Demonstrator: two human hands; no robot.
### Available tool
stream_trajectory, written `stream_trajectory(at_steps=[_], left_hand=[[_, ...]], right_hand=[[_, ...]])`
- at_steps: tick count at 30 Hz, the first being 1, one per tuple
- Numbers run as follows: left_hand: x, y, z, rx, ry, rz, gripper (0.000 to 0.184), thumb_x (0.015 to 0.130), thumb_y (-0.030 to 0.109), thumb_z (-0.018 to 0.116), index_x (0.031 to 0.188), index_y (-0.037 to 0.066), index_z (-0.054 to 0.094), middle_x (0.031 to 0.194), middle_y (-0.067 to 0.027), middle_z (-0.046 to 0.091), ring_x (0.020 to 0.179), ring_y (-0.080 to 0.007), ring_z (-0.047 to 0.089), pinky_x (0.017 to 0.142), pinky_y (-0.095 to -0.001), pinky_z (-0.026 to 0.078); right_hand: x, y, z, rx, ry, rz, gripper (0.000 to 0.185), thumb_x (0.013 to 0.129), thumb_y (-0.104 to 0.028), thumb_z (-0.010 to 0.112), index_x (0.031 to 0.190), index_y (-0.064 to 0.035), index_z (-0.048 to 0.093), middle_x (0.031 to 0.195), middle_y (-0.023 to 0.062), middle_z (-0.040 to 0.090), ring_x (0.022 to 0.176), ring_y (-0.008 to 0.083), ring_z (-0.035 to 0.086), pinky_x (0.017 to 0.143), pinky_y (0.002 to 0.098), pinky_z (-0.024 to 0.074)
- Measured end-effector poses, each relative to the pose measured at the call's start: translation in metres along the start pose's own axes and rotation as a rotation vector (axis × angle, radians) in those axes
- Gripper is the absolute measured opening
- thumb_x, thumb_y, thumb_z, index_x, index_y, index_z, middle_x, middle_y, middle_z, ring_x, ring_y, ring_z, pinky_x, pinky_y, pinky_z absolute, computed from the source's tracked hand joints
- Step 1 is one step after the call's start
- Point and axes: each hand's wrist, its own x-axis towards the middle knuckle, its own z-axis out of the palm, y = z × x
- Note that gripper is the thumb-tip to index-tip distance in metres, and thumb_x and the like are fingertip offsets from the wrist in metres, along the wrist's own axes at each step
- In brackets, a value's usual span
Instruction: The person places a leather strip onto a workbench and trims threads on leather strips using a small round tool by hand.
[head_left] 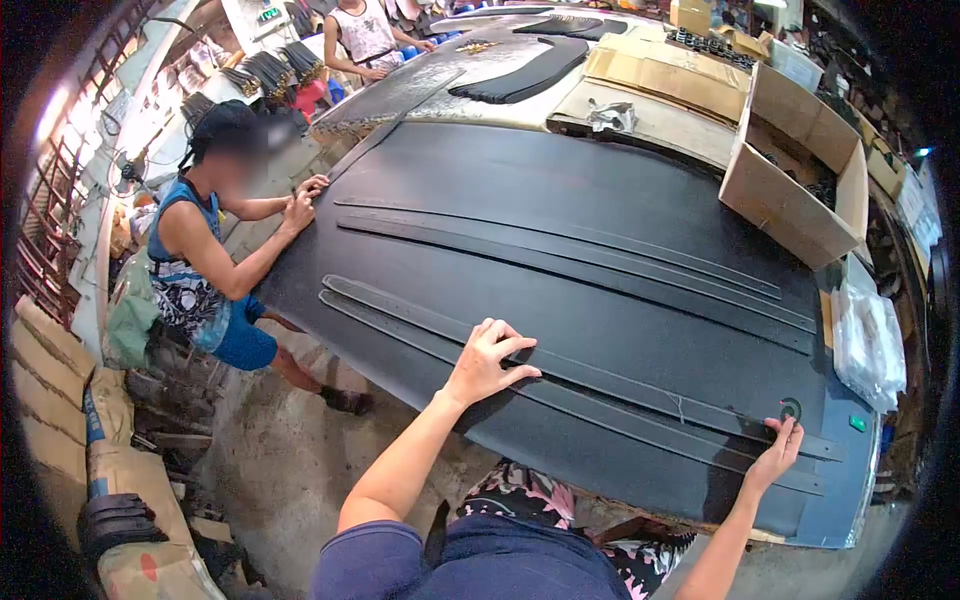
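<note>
Long black strips lie lengthwise across a dark table (600, 330). My left hand (490, 362) is over the middle of the near pair of strips (620, 385), thumb and fingers apart, touching or just above them. At the right end of the same pair is my right hand (780, 450), its fingertips at the strip's edge beside a small dark green ring (791, 409). Whether those fingertips grip the strip is hard to tell. Farther back, another group of strips (580, 255) lies roughly parallel to the near pair.
A co-worker (215, 230) at the table's left edge has both hands on its far left corner. Another person (362, 40) stands farther back. An open cardboard box (800, 170), plastic bags (868, 340) and a small green object (857, 423) are at the right.
</note>
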Motion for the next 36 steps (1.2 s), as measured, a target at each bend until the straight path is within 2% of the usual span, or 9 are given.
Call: stream_trajectory(at_steps=[7, 12, 15, 17, 19, 26, 29, 33, 36], left_hand=[[0.004, -0.002, 0.004, -0.011, -0.004, 0.005, 0.040, 0.068, 0.029, 0.083, 0.100, 0.010, 0.069, 0.095, -0.0055, 0.059, 0.094, -0.0248, 0.054, 0.084, -0.0363, 0.044], [0.028, -0.004, -0.010, -0.224, -0.114, -0.047, 0.039, 0.067, 0.026, 0.083, 0.098, 0.008, 0.068, 0.093, -0.0078, 0.058, 0.095, -0.0252, 0.053, 0.084, -0.0360, 0.044], [0.047, 0.004, -0.020, -0.162, -0.111, -0.005, 0.039, 0.064, 0.025, 0.085, 0.095, 0.008, 0.068, 0.090, -0.0077, 0.056, 0.093, -0.0266, 0.052, 0.084, -0.0365, 0.044], [0.047, -0.012, -0.012, -0.152, -0.182, 0.030, 0.040, 0.063, 0.029, 0.085, 0.093, 0.008, 0.067, 0.089, -0.0077, 0.056, 0.093, -0.0273, 0.052, 0.083, -0.0367, 0.044], [0.041, -0.014, -0.010, -0.143, -0.405, -0.085, 0.041, 0.066, 0.033, 0.084, 0.093, 0.008, 0.066, 0.089, -0.0089, 0.057, 0.094, -0.0268, 0.054, 0.083, -0.0368, 0.045], [0.033, -0.013, -0.015, -0.237, -0.362, -0.052, 0.039, 0.069, 0.029, 0.081, 0.093, 0.004, 0.063, 0.093, -0.0094, 0.055, 0.095, -0.0272, 0.054, 0.085, -0.0367, 0.046], [0.043, 0.000, -0.032, -0.309, -0.405, -0.177, 0.040, 0.069, 0.030, 0.081, 0.093, 0.005, 0.061, 0.094, -0.0105, 0.054, 0.093, -0.0292, 0.054, 0.083, -0.0380, 0.046], [0.058, 0.001, -0.038, -0.149, -0.426, -0.048, 0.040, 0.067, 0.025, 0.082, 0.094, 0.005, 0.060, 0.094, -0.0120, 0.055, 0.096, -0.0322, 0.056, 0.081, -0.0424, 0.046], [0.069, -0.010, -0.020, -0.147, -0.321, -0.027, 0.038, 0.066, 0.023, 0.082, 0.094, 0.006, 0.062, 0.095, -0.0120, 0.057, 0.097, -0.0325, 0.055, 0.083, -0.0413, 0.046]], right_hand=[[0.002, 0.009, -0.003, 0.039, -0.042, -0.029, 0.025, 0.101, -0.022, 0.048, 0.092, -0.0008, 0.057, 0.085, 0.0055, 0.062, 0.079, 0.0136, 0.054, 0.079, 0.0284, 0.0428], [0.005, 0.016, -0.007, 0.056, 0.036, -0.107, 0.029, 0.103, -0.023, 0.046, 0.105, 0.0025, 0.059, 0.099, 0.0103, 0.066, 0.093, 0.0167, 0.059, 0.091, 0.0315, 0.0418], [0.001, 0.009, -0.003, -0.099, 0.018, -0.199, 0.030, 0.103, -0.024, 0.045, 0.104, 0.0031, 0.059, 0.099, 0.0103, 0.066, 0.092, 0.0168, 0.059, 0.090, 0.0311, 0.0422], [0.002, 0.009, -0.003, -0.074, -0.047, -0.156, 0.029, 0.103, -0.023, 0.045, 0.103, 0.0027, 0.059, 0.098, 0.0096, 0.066, 0.092, 0.0165, 0.059, 0.089, 0.0310, 0.0423], [0.004, 0.007, -0.004, -0.032, -0.105, -0.067, 0.028, 0.103, -0.023, 0.046, 0.103, 0.0021, 0.059, 0.096, 0.0090, 0.066, 0.092, 0.0162, 0.058, 0.088, 0.0308, 0.0421], [0.002, 0.003, 0.000, -0.035, -0.115, -0.096, 0.026, 0.102, -0.022, 0.046, 0.100, 0.0003, 0.059, 0.093, 0.0088, 0.067, 0.089, 0.0157, 0.059, 0.089, 0.0305, 0.0421], [0.003, 0.009, 0.003, -0.028, -0.103, -0.091, 0.025, 0.102, -0.022, 0.047, 0.102, 0.0001, 0.059, 0.097, 0.0095, 0.067, 0.090, 0.0158, 0.060, 0.089, 0.0302, 0.0428], [0.000, 0.000, 0.002, -0.053, -0.047, -0.054, 0.024, 0.102, -0.021, 0.047, 0.102, 0.0001, 0.059, 0.098, 0.0074, 0.065, 0.093, 0.0153, 0.059, 0.090, 0.0289, 0.0422], [-0.001, 0.000, 0.007, -0.044, 0.023, -0.117, 0.022, 0.102, -0.021, 0.048, 0.097, -0.0001, 0.055, 0.090, 0.0028, 0.058, 0.085, 0.0116, 0.051, 0.082, 0.0254, 0.0399]])
